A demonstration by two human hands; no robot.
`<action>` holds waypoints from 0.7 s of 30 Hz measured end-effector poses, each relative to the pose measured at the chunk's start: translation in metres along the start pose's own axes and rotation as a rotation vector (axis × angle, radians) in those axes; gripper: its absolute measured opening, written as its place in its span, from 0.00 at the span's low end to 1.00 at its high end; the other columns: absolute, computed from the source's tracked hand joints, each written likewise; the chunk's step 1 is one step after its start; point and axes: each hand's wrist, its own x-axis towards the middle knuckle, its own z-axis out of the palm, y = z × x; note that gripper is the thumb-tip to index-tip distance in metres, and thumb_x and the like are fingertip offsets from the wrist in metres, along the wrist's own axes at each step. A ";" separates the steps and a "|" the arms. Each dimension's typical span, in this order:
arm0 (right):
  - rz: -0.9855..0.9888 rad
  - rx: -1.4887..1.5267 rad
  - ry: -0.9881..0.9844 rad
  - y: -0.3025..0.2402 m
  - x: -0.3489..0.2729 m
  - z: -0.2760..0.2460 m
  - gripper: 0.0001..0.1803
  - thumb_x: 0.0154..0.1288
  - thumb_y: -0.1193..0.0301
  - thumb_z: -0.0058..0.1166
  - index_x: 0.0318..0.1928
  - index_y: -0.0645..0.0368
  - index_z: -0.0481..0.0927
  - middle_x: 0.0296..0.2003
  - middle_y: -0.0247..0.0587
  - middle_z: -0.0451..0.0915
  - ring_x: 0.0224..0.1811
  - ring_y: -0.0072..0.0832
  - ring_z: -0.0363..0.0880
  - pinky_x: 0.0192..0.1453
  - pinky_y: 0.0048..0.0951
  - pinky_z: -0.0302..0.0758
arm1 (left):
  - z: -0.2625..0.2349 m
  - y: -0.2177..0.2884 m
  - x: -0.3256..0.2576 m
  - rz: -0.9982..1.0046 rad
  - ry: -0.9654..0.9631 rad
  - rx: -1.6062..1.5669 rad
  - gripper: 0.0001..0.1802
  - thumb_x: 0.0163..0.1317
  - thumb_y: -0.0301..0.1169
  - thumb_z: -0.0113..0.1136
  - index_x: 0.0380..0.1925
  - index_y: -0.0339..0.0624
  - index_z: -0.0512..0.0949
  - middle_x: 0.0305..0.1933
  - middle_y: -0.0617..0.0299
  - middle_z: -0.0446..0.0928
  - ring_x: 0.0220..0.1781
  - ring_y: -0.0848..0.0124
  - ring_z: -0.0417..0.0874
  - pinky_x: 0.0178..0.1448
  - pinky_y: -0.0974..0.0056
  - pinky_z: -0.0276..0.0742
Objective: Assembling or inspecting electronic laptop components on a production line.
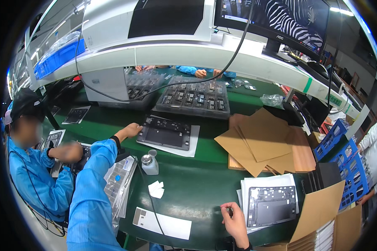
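My left arm, in a blue sleeve with a black wrist strap, reaches forward. My left hand (132, 130) is closed on the left edge of a black tablet housing (165, 136), which lies on white sheets. At the lower right, my right hand (235, 224) is held over the green table with its fingers curled together. Something small and dark shows at its fingertips, too small to name. Just right of that hand, a second tablet housing (271, 205), dark grey with small white pads, rests on a stack of white paper.
A dispenser bottle (150, 164), white scraps (156, 189) and a label sheet (162, 224) lie mid-table. Cardboard sheets (259, 138) sit on a wooden board; an open carton (318, 217) stands right. Parts trays (192, 98) lie behind. A co-worker (37, 167) sits at left.
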 end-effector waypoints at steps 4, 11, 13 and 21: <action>-0.043 -0.077 0.049 -0.031 -0.028 -0.028 0.08 0.73 0.70 0.58 0.42 0.64 0.81 0.26 0.36 0.81 0.23 0.20 0.77 0.29 0.25 0.72 | -0.032 0.009 -0.044 0.096 0.280 0.195 0.31 0.73 0.53 0.52 0.41 0.29 0.84 0.44 0.37 0.84 0.50 0.40 0.84 0.55 0.46 0.79; -0.024 -0.722 0.860 0.018 -0.054 -0.150 0.09 0.70 0.69 0.58 0.43 0.63 0.80 0.36 0.51 0.83 0.37 0.48 0.82 0.43 0.45 0.76 | -0.059 0.168 -0.293 0.295 0.184 -0.513 0.18 0.72 0.39 0.58 0.23 0.42 0.74 0.23 0.67 0.73 0.26 0.83 0.70 0.29 0.72 0.63; 0.108 -0.866 0.867 0.049 -0.053 -0.154 0.12 0.71 0.66 0.59 0.45 0.63 0.79 0.41 0.52 0.83 0.42 0.52 0.83 0.46 0.48 0.78 | -0.012 0.205 -0.351 0.358 -0.215 -0.904 0.14 0.66 0.37 0.63 0.26 0.39 0.81 0.22 0.63 0.78 0.29 0.78 0.78 0.35 0.70 0.73; 0.219 -0.693 0.735 0.071 -0.051 -0.116 0.21 0.66 0.64 0.64 0.52 0.63 0.74 0.38 0.54 0.83 0.42 0.54 0.83 0.46 0.50 0.77 | 0.251 0.348 -0.270 0.306 -0.180 -0.784 0.26 0.75 0.49 0.56 0.37 0.33 0.84 0.28 0.52 0.84 0.32 0.62 0.86 0.37 0.59 0.77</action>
